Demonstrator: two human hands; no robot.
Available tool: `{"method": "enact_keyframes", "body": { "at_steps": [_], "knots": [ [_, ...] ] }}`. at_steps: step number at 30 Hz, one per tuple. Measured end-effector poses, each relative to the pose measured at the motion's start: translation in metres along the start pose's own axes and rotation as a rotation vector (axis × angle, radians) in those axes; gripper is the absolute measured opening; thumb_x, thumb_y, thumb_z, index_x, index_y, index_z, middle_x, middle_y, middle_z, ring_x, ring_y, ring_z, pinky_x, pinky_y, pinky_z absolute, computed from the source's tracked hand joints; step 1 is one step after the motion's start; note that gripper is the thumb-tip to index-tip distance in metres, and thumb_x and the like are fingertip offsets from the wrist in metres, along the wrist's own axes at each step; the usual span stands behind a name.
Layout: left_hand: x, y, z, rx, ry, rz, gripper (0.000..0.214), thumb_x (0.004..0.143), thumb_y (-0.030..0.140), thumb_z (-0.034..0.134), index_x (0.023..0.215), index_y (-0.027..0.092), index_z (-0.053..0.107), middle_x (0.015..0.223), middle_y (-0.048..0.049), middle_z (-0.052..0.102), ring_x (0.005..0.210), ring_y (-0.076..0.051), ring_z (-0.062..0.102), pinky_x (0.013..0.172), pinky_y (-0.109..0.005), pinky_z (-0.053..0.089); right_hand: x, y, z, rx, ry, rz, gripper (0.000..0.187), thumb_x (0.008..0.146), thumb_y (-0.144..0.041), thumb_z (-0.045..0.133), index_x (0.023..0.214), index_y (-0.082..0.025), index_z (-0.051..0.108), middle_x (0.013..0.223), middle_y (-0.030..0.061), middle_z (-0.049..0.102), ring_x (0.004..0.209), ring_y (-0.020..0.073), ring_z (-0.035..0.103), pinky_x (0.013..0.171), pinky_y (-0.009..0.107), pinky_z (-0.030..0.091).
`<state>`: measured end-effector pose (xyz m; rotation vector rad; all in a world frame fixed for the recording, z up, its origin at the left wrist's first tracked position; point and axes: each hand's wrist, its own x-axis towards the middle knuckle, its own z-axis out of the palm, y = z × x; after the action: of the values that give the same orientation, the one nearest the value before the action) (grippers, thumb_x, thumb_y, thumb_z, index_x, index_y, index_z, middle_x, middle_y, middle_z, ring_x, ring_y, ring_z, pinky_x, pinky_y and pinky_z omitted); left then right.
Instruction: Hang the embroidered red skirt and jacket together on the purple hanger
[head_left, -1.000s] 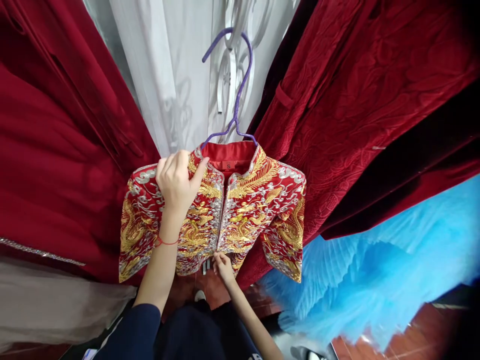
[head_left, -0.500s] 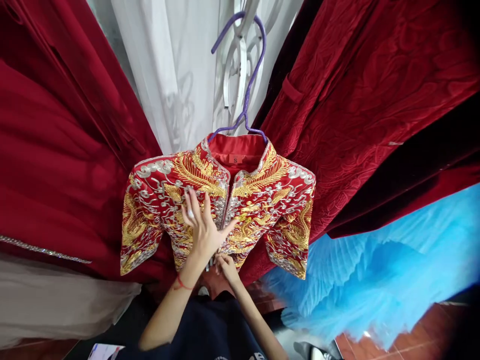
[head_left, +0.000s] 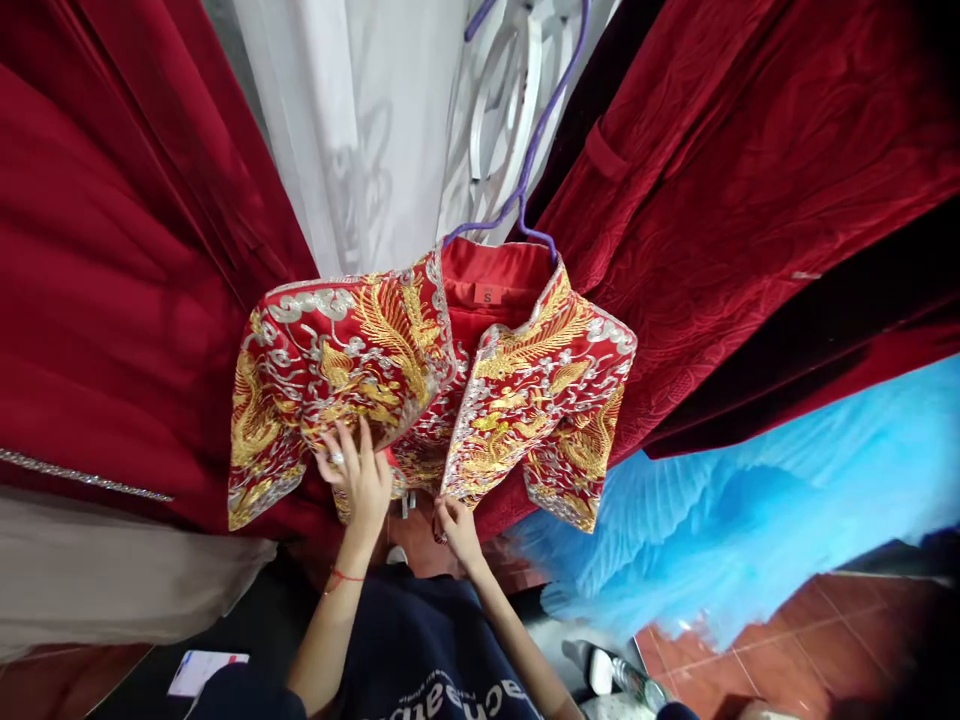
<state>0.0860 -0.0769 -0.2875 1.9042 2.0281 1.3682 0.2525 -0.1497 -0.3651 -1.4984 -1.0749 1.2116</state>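
Note:
A short-sleeved red jacket (head_left: 499, 425) with gold and silver embroidery hangs in front of me from a purple hanger (head_left: 536, 150). Its front is parted, and the red lining shows at the collar. My left hand (head_left: 362, 485), with a ring on one finger, holds the lower edge of the left front panel; its fingers lie on the embroidery and the thumb is hidden. At the bottom corner of the right front panel, my right hand (head_left: 459, 528) pinches the hem between thumb and fingers.
Dark red garments hang on the left (head_left: 112, 300) and right (head_left: 750, 200). A white ornate metal frame (head_left: 517, 90) stands behind the hanger, beside white fabric (head_left: 397, 130). Blue ruffled tulle (head_left: 720, 530) spreads at lower right. A white card (head_left: 204, 672) lies at lower left.
My left hand has moved left and down, taking the left front panel with it, so the jacket front has opened. My right hand still pinches the hem. The hanger sits further right and higher.

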Motion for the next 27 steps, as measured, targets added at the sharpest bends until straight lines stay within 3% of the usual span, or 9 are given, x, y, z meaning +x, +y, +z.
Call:
{"method": "enact_keyframes", "body": {
  "at_steps": [5,9,10,12,14,18,21,24,27],
  "knots": [
    [0.005,-0.017,-0.023,0.032,0.15,-0.002,0.049,0.095,0.04,0.054,0.141,0.027,0.055,0.159,-0.0208,0.037,0.153,-0.04,0.021,0.115,-0.069,0.016,-0.011,-0.025,-0.021,-0.176,0.047,-0.063,0.053,0.081,-0.066,0.058,0.054,-0.022,0.048,0.049,-0.0033,0.045,0.05,0.0118,0.04,0.051,0.024,0.03],
    [0.004,0.007,-0.031,0.029,0.177,0.003,0.071,0.091,0.043,0.059,0.154,0.02,0.035,0.162,-0.0263,0.026,0.155,-0.039,0.012,0.115,-0.065,0.022,-0.009,-0.088,-0.035,-0.272,0.036,-0.163,0.042,0.088,-0.054,0.059,0.063,-0.02,0.056,0.055,-0.0038,0.047,0.053,0.0111,0.04,0.055,0.025,0.03],
    [0.007,0.017,-0.031,0.017,0.149,0.011,0.08,0.091,0.045,0.06,0.157,0.017,0.026,0.163,-0.0278,0.022,0.155,-0.039,0.008,0.116,-0.064,0.022,-0.007,-0.11,-0.037,-0.3,0.046,-0.214,0.038,0.09,-0.05,0.059,0.067,-0.02,0.058,0.058,-0.0036,0.05,0.056,0.0114,0.043,0.057,0.025,0.032],
    [0.017,0.036,-0.028,-0.012,0.081,0.039,0.092,0.09,0.047,0.061,0.16,0.013,0.013,0.163,-0.0289,0.018,0.155,-0.038,0.003,0.118,-0.063,0.02,-0.004,-0.157,-0.039,-0.433,0.119,-0.468,0.03,0.094,-0.04,0.057,0.073,-0.02,0.061,0.065,-0.0017,0.057,0.06,0.0121,0.049,0.061,0.025,0.037],
    [0.03,0.051,-0.026,-0.032,0.043,0.078,0.093,0.09,0.046,0.061,0.161,0.012,0.011,0.163,-0.0277,0.02,0.155,-0.037,0.002,0.12,-0.061,0.017,-0.001,-0.203,-0.037,-0.499,0.224,-0.714,0.02,0.096,-0.031,0.055,0.081,-0.019,0.063,0.074,0.0007,0.063,0.065,0.0128,0.054,0.064,0.026,0.041],
    [0.05,0.054,-0.031,-0.028,0.161,0.09,0.066,0.093,0.037,0.055,0.154,0.02,0.038,0.159,-0.0194,0.036,0.155,-0.036,0.009,0.119,-0.061,0.02,0.005,-0.276,-0.033,-0.678,0.408,-1.141,0.008,0.094,-0.019,0.057,0.089,-0.02,0.064,0.081,0.0041,0.065,0.076,0.016,0.057,0.073,0.03,0.045],
    [0.064,0.038,-0.051,-0.026,0.354,0.109,0.038,0.096,0.029,0.047,0.129,0.027,0.066,0.139,-0.0148,0.062,0.148,-0.036,0.035,0.113,-0.06,0.031,0.012,-0.317,-0.038,-0.811,0.553,-1.35,0.009,0.092,-0.019,0.059,0.098,-0.021,0.065,0.091,0.0066,0.065,0.087,0.019,0.058,0.08,0.035,0.046],
    [0.088,0.026,-0.083,-0.066,0.509,0.199,0.031,0.098,0.026,0.045,0.11,0.023,0.074,0.111,-0.0131,0.077,0.121,-0.031,0.065,0.104,-0.052,0.044,0.021,-0.351,-0.05,-0.874,0.75,-1.403,0.019,0.093,-0.028,0.059,0.11,-0.02,0.064,0.107,0.0118,0.063,0.104,0.0258,0.056,0.092,0.045,0.042],
    [0.122,0.027,-0.124,-0.093,0.649,0.223,0.029,0.098,0.028,0.047,0.107,0.018,0.073,0.104,-0.0135,0.078,0.099,-0.024,0.073,0.093,-0.04,0.054,0.036,-0.379,-0.063,-0.871,0.821,-1.304,0.042,0.094,-0.046,0.056,0.123,-0.016,0.06,0.12,0.0177,0.058,0.116,0.0324,0.052,0.096,0.051,0.038]
  ]
}}
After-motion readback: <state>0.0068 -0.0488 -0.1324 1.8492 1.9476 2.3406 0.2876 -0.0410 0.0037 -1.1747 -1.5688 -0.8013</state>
